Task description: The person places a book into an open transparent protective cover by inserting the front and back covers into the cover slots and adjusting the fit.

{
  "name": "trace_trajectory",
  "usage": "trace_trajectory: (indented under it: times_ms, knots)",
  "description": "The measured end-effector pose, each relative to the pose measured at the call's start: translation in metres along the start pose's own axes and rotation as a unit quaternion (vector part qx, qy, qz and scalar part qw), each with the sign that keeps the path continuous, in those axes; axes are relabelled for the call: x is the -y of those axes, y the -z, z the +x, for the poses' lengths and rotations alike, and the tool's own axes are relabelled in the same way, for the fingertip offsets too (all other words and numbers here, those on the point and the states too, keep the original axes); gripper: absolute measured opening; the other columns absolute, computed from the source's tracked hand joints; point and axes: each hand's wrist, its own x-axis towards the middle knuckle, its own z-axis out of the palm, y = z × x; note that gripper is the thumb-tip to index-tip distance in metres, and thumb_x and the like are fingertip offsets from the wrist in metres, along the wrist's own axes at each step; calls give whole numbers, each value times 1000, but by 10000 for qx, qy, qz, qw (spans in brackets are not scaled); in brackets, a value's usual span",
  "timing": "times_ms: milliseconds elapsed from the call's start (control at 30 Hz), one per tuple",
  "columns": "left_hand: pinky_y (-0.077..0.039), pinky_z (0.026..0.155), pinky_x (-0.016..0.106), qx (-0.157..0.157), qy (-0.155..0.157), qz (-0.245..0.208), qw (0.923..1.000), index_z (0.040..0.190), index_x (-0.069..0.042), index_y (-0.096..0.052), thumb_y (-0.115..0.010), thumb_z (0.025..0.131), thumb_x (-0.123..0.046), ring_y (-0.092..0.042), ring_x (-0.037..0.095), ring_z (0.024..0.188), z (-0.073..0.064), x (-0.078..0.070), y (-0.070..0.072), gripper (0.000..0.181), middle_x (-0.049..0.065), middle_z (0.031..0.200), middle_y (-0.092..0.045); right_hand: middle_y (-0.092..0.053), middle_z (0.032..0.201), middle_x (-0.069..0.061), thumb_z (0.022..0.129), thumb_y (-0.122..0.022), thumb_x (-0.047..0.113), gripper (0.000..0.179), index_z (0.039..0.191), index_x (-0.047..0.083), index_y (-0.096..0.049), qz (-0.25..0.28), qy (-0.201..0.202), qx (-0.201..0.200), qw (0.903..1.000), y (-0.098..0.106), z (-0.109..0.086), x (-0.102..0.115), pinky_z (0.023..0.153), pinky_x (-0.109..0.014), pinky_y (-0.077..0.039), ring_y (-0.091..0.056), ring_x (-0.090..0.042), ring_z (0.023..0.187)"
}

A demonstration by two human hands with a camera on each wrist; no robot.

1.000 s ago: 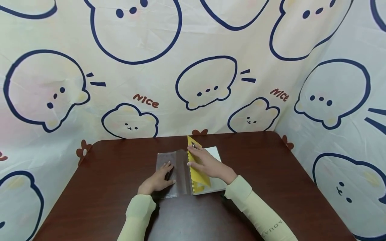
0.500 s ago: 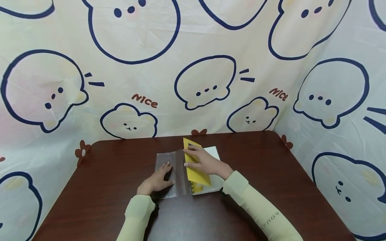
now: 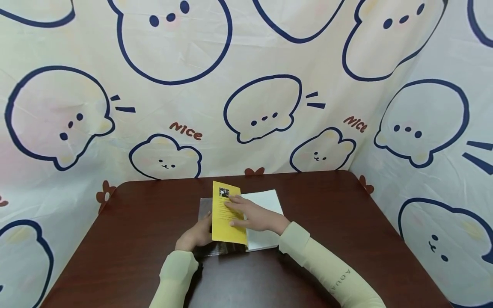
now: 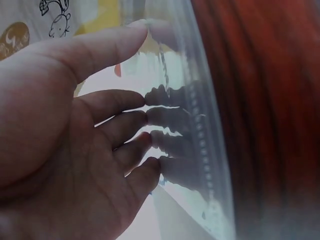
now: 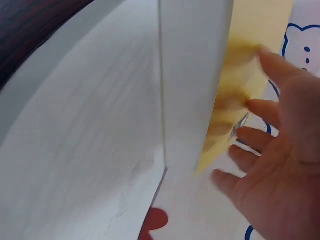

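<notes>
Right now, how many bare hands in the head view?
2: bare right hand against the yellow printed book cover; bare left hand, partly hidden, on the clear plastic cover.

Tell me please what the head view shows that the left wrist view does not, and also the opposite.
Only the head view shows the right hand at the yellow flap, the small printed photo on that flap, and the "Nice" lettering on the patterned backdrop.

Only the left wrist view shows the palm side of the left hand, dark finger-like shapes on the clear plastic cover, and a brown round emblem.

Both show the left hand, the clear plastic cover and the wooden table.
</notes>
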Motion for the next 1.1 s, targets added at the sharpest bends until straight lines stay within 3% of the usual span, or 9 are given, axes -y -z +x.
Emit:
trace_trajectory:
  times_ms: [133, 267, 367, 667, 800, 1100]
  knots:
    - [-25, 117, 66, 7, 347, -55, 9994, 159, 0, -30, -76, 92, -18, -15, 48, 153, 2, -1, 0, 83, 28, 162, -28, -13, 172, 1, 102, -55, 50, 73, 163, 24, -25, 146, 436, -41, 9989, -3, 9, 8, 125, -43, -22, -8, -19, 159]
    - [-24, 117, 67, -35, 245, -98, 9996, 156, 0, -36, -77, 91, -21, -16, 50, 152, 3, 1, 1, 80, 31, 160, -30, -12, 172, 2, 102, -54, 53, 74, 163, 23, -25, 144, 586, 143, 9981, -4, 15, 14, 126, -42, -19, -4, -17, 159]
    - [-25, 116, 68, -11, 214, -75, 9997, 154, -1, -39, -78, 91, -23, -17, 51, 151, 3, 1, 1, 78, 31, 160, -29, -14, 171, -1, 103, -53, 53, 72, 162, 21, -28, -141, 598, 302, 9977, -5, 17, 16, 126, -44, -18, -5, -21, 159]
    - [-25, 117, 66, 154, 614, 72, 9980, 160, 0, -27, -74, 93, -18, -16, 48, 153, 4, -1, 1, 84, 30, 163, -24, -20, 170, -1, 102, -56, 52, 72, 161, 19, -32, -523, 432, 503, 9964, -6, 16, 13, 126, -43, -17, -10, -25, 158]
    - [-25, 118, 65, 116, 670, 198, 9975, 159, -4, -32, -73, 94, -18, -16, 45, 154, 6, 0, -1, 78, 25, 165, -24, -25, 168, -2, 100, -58, 54, 76, 160, 13, -34, -613, 340, 512, 9962, -6, 16, 10, 126, -40, -20, -15, -23, 158]
    - [-26, 117, 65, 111, 625, 279, 9976, 157, -5, -37, -74, 93, -19, -17, 42, 155, 3, 0, 0, 75, 17, 167, -25, -15, 171, -9, 96, -57, 64, 75, 158, 25, -39, -896, -172, 482, 9947, -10, 12, 8, 126, -56, -9, -6, -29, 159]
